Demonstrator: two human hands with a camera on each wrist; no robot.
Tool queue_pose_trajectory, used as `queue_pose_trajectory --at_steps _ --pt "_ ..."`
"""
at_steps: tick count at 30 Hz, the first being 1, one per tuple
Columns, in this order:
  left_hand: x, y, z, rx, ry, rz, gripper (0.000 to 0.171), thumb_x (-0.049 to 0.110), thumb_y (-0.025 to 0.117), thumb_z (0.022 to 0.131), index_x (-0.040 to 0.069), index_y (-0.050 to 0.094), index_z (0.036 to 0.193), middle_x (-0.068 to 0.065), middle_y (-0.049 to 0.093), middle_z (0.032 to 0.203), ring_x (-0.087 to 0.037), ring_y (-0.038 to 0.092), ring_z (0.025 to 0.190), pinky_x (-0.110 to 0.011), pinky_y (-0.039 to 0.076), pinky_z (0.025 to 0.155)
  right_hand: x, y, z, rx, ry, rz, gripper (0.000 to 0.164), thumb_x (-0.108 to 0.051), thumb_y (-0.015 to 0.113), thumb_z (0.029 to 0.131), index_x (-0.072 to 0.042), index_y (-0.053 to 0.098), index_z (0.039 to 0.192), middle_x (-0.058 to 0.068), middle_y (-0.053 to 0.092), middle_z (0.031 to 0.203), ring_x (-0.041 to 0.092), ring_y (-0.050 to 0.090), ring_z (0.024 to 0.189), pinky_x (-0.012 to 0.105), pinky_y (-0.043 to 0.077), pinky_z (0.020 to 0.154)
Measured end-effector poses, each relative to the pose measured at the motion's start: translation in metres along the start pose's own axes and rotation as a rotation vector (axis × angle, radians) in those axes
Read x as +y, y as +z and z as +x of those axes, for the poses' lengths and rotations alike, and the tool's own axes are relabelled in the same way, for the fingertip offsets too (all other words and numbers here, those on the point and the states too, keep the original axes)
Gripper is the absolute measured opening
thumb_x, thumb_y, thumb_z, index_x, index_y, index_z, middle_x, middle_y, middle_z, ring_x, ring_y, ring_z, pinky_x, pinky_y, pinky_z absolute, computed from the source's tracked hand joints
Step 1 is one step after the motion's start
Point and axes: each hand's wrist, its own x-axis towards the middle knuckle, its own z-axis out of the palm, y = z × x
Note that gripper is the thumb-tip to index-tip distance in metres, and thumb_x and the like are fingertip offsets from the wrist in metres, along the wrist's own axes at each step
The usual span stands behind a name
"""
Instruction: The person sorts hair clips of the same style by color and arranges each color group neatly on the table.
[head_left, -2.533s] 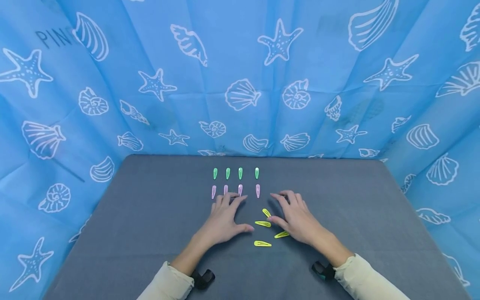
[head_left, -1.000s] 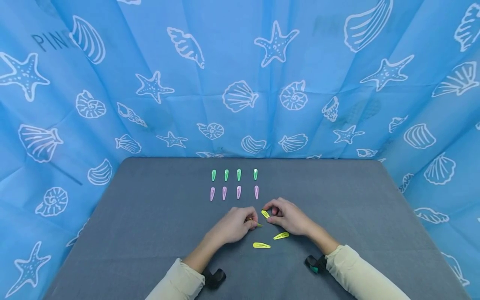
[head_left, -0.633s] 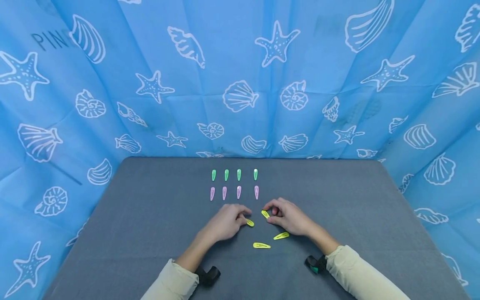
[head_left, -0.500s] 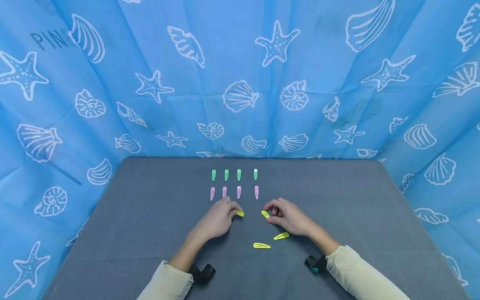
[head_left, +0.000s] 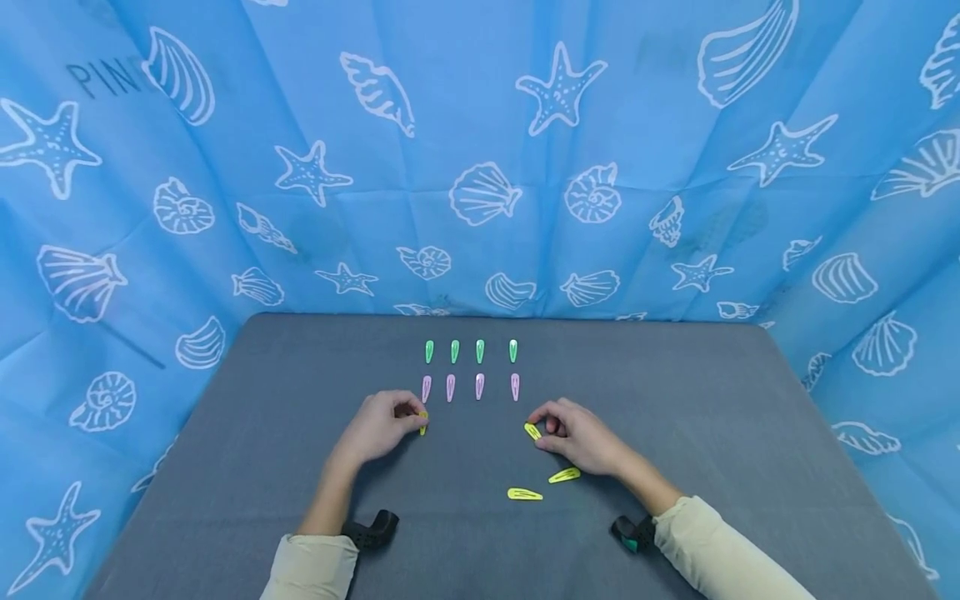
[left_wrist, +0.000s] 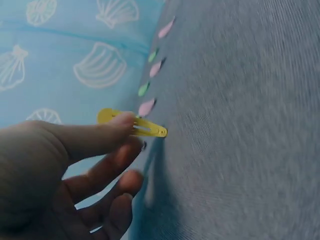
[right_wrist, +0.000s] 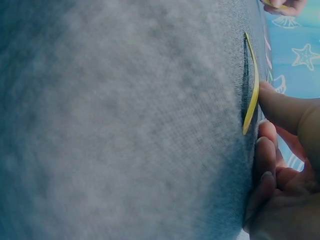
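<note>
My left hand (head_left: 381,425) pinches a yellow snap hair clip (left_wrist: 147,127) between thumb and forefinger, just in front of the leftmost pink hair clip (head_left: 427,389). In the left wrist view its narrow end points towards the cloth. Further right, my right hand (head_left: 581,435) holds another yellow hair clip (head_left: 532,431) between thumb and forefinger, low over the table. Two more yellow clips lie loose: one yellow clip (head_left: 564,475) beside the right thumb, one yellow clip (head_left: 525,494) nearer me. The right wrist view has a yellow clip (right_wrist: 254,95) by the thumb; which one, I cannot tell.
Behind the row of pink clips runs a row of green hair clips (head_left: 480,351), all upright and spaced apart. Grey cloth covers the table (head_left: 675,400). A blue curtain (head_left: 480,125) with white shells and starfish hangs around its back and sides.
My left hand has taken a yellow clip from the loose group, carried it left and turned it nearly upright. My right hand has closed on a yellow clip and stayed almost in place.
</note>
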Motion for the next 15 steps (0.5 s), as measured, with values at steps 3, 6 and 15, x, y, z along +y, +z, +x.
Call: queue_pose_trajectory --at_steps 3,6,15 --pt "-0.008 0.000 0.000 0.007 -0.019 0.029 0.003 0.018 0.078 0.090 0.017 0.075 0.089 0.002 0.065 0.087 -0.012 0.055 0.078 -0.031 0.044 0.071 0.000 0.000 0.000 0.003 -0.004 0.001 0.024 -0.015 0.073 0.094 -0.012 0.068 0.118 0.001 0.054 0.091 0.007 0.047 0.077 0.021 0.041 0.068" --pt "-0.012 0.000 0.000 0.010 -0.031 0.030 0.009 0.017 0.081 0.087 0.016 0.077 0.095 0.001 0.064 0.089 -0.013 0.055 0.078 -0.030 0.045 0.071 -0.001 0.000 0.000 0.004 -0.013 0.004 0.024 -0.015 0.073 0.094 -0.011 0.068 0.117 0.003 0.054 0.091 0.008 0.047 0.076 0.022 0.041 0.068" --pt "-0.024 0.001 0.006 -0.034 -0.030 -0.044 0.026 0.022 0.085 0.084 0.018 0.077 0.108 0.000 0.067 0.097 -0.015 0.054 0.082 -0.031 0.044 0.074 -0.004 -0.001 0.000 -0.018 0.010 0.018 0.022 -0.013 0.073 0.094 -0.009 0.071 0.115 -0.003 0.055 0.084 0.005 0.047 0.070 0.020 0.041 0.063"
